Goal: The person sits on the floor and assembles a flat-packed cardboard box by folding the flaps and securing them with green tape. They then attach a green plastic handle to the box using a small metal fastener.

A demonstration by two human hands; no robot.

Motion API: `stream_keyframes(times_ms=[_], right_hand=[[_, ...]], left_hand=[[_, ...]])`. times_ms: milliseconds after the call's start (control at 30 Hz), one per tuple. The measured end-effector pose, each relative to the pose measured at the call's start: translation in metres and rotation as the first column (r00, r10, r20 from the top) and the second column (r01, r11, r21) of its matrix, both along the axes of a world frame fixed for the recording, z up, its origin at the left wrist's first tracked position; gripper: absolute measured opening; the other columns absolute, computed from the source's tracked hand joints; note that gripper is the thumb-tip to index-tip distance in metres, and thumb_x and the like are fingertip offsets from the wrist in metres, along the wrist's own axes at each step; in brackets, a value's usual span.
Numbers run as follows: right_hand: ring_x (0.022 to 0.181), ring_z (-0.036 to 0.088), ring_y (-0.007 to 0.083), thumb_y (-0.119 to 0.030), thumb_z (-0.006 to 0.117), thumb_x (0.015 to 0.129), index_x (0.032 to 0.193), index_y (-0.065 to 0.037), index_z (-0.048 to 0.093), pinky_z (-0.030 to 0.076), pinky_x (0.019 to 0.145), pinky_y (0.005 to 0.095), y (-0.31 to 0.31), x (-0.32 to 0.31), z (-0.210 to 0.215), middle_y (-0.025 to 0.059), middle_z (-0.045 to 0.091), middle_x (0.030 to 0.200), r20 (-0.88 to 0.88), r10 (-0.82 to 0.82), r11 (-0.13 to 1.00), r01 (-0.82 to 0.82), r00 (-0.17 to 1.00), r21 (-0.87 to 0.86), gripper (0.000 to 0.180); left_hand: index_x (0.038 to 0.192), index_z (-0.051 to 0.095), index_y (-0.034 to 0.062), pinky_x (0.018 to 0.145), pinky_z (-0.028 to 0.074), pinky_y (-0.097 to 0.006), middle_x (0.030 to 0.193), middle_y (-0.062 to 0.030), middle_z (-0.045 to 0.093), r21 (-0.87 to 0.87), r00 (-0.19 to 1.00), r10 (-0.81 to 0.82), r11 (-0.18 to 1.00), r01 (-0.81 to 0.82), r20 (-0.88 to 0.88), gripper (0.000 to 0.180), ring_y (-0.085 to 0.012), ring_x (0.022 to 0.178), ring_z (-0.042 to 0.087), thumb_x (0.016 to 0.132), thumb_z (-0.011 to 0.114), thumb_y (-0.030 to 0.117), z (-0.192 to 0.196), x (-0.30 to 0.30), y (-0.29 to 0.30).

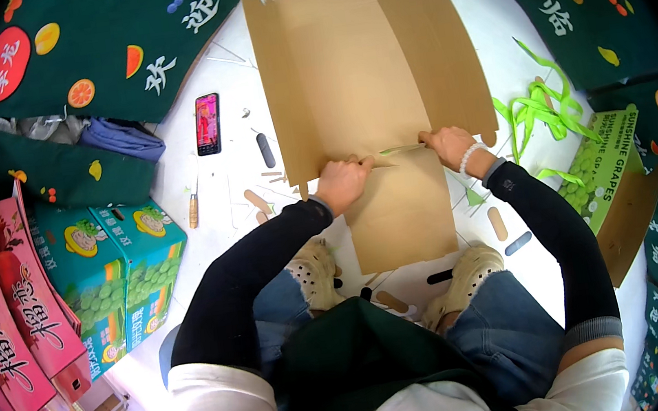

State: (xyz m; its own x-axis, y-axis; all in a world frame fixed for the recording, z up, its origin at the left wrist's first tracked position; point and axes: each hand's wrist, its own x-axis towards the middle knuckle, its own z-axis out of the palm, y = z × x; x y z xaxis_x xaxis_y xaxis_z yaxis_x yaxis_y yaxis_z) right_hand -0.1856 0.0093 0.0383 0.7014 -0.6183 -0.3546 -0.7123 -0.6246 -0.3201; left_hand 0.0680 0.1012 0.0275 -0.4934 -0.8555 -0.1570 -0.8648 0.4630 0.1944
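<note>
A large brown cardboard sheet point(348, 63) lies unfolded in front of me, its side flaps raised and its near panel flat on the floor. A cut or torn line with lifted edges crosses it between my hands. My left hand point(345, 184) is closed at the left end of that line, pinching the cardboard. My right hand point(450, 148), with a pale bead bracelet at the wrist, is closed at the right end. A thin greenish sliver point(400, 149) runs from its fingers; I cannot tell if it is a blade or the sheet's printed side.
A phone point(207, 124) and a wooden-handled tool point(193, 210) lie at the left, near stacked teal fruit boxes point(118, 264) and pink boxes point(17, 305). Tangled green strapping point(544, 113) and a green grape box point(608, 171) are at the right. Cardboard scraps point(498, 223) lie around my shoes.
</note>
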Motion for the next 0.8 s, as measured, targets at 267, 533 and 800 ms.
stream_keyframes(times_ms=[267,533,800], right_hand=[[0.085,0.063,0.0383,-0.002,0.051,0.081,0.1,-0.003,0.062,0.051,0.075,0.043,-0.014,0.002,0.002,0.0219,0.065,0.087,-0.125,0.056,0.988,-0.037,0.991,0.151,0.022],[0.084,0.064,0.0346,-0.006,0.052,0.081,0.084,0.0,0.066,0.052,0.075,0.0408,-0.004,0.0,-0.018,0.0181,0.064,0.087,-0.068,0.144,0.987,-0.148,0.987,-0.064,0.015],[0.079,0.064,0.0337,-0.007,0.052,0.079,0.078,-0.001,0.065,0.052,0.069,0.0403,0.003,0.005,-0.012,0.0183,0.063,0.086,0.03,0.079,0.992,-0.076,0.996,-0.098,0.014]], left_hand=[[0.144,0.019,0.0066,0.051,0.049,-0.037,0.101,-0.0162,0.059,0.103,0.999,0.037,0.994,-0.033,-0.034,0.073,-0.0275,0.065,0.064,0.081,0.055,0.01,0.009,-0.028,-0.012],[0.148,0.014,0.0209,0.052,0.051,-0.029,0.139,-0.0108,0.042,-0.156,0.968,-0.247,0.959,0.238,-0.047,0.084,-0.0207,0.066,0.063,0.076,0.054,0.006,0.018,-0.021,-0.012],[0.148,0.018,0.0204,0.055,0.05,-0.025,0.147,-0.002,0.035,-0.127,0.934,-0.356,0.927,0.352,-0.006,0.08,-0.0164,0.069,0.059,0.077,0.053,0.011,0.011,-0.016,-0.008]])
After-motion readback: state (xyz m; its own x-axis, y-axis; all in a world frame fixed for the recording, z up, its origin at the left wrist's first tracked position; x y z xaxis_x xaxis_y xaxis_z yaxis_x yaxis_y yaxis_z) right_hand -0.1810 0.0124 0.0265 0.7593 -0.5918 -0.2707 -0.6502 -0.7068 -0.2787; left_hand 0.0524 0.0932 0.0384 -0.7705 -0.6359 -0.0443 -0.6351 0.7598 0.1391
